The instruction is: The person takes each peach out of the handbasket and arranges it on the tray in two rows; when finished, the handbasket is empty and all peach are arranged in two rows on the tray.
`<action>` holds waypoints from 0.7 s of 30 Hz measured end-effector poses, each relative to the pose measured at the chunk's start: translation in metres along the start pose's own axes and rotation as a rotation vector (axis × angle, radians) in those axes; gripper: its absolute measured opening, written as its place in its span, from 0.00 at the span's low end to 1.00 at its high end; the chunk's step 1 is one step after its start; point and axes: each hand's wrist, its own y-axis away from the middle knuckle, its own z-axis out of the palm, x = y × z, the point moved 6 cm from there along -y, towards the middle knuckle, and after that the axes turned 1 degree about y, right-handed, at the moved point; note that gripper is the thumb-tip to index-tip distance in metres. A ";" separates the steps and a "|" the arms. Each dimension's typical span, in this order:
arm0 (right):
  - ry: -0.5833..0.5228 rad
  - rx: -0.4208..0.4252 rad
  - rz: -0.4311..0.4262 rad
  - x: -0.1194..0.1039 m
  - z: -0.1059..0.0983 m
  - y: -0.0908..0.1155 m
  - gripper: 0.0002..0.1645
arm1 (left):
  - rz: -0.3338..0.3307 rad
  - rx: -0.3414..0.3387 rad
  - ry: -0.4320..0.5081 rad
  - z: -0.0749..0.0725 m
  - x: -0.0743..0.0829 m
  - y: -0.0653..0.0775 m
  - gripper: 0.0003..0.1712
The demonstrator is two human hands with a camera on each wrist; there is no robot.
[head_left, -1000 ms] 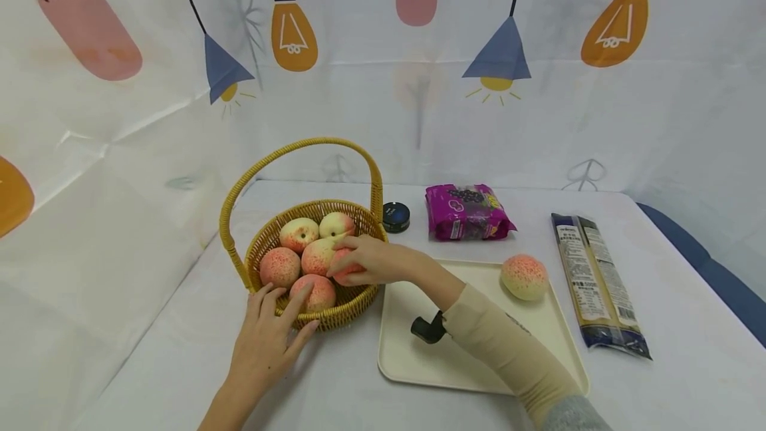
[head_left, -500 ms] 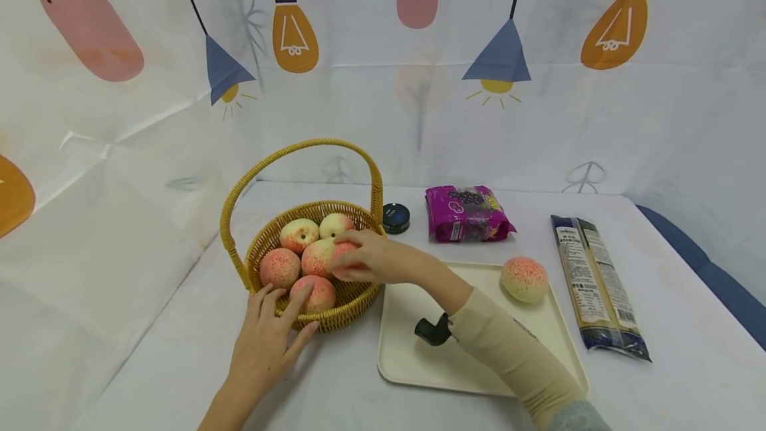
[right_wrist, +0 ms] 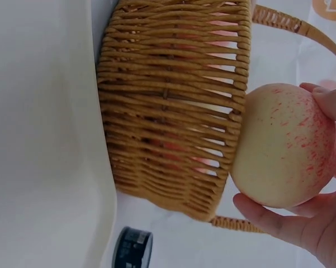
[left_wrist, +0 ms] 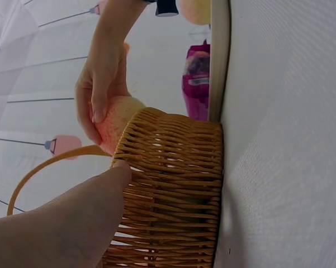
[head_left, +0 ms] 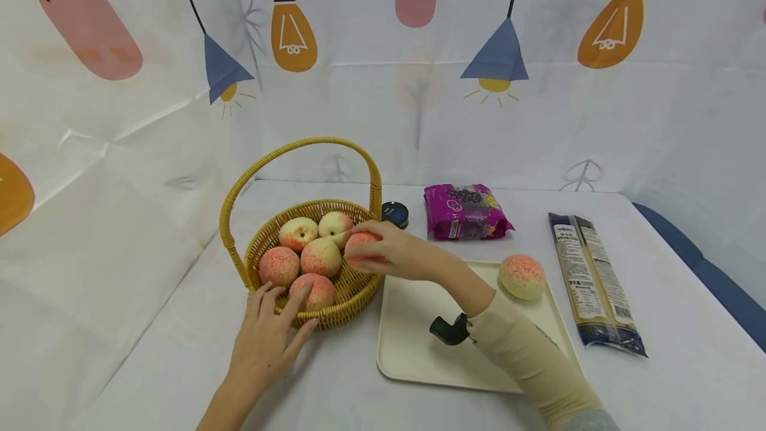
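Observation:
A yellow wicker basket point(head_left: 341, 314) with a tall handle holds several peaches, among them a yellow-pink peach point(head_left: 320, 257) in the middle. My right hand point(head_left: 397, 251) grips a peach point(right_wrist: 285, 145) between thumb and fingers at the basket's right rim. In the right wrist view its pale side faces the camera, just over the wicker edge. My left hand point(head_left: 266, 331) rests on the near rim with its fingers spread, the index finger over the front peach point(head_left: 319, 292). The left thumb point(left_wrist: 116, 176) lies against the outside of the wicker in the left wrist view.
Right of the basket lies a cream tray point(head_left: 413, 358) with one peach point(head_left: 522, 277) at its back right corner. Behind are a dark round tin point(head_left: 395, 214) and a purple grape-print packet point(head_left: 465, 212). A long noodle-like packet point(head_left: 598, 285) lies farther right.
My right hand has lifted its peach up and to the right, from among the others to the basket's right rim. The left hand has stayed in place.

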 end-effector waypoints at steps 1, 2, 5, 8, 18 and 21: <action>0.005 0.001 0.005 0.001 -0.002 0.002 0.14 | -0.001 0.001 0.002 0.000 0.000 0.000 0.31; 0.008 0.001 0.012 0.001 -0.004 0.004 0.14 | -0.001 0.002 0.005 0.000 0.000 0.000 0.31; 0.008 -0.001 0.044 0.002 -0.009 0.010 0.15 | -0.001 0.008 0.008 0.000 0.000 0.000 0.31; 0.011 0.011 0.054 0.002 -0.015 0.018 0.15 | 0.000 0.013 0.007 -0.001 0.000 0.000 0.31; 0.053 0.110 0.042 0.011 -0.033 0.053 0.18 | -0.009 0.003 0.017 0.001 -0.001 0.000 0.30; 0.077 0.130 0.054 0.015 -0.035 0.067 0.18 | -0.018 -0.005 0.018 0.001 -0.001 0.000 0.30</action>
